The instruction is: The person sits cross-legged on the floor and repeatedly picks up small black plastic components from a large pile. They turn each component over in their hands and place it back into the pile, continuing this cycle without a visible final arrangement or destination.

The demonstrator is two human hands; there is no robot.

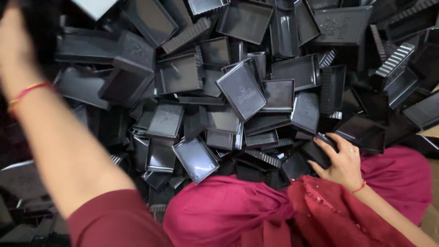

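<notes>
A big heap of black plastic trays (241, 89) fills the floor in front of me, lying at all angles. My right hand (342, 161) rests at the near edge of the heap, fingers curled over a small black tray (316, 154) and gripping it. My left arm reaches far up the left side. My left hand (11, 39) is blurred at the top left corner and partly cut off by the frame edge, so what it holds is unclear. A red thread circles each wrist.
Magenta cloth (228, 210) over my lap lies along the bottom, touching the heap's near edge. More dark trays (27, 224) are stacked at the lower left. A pale lid (93, 7) shows at the top left.
</notes>
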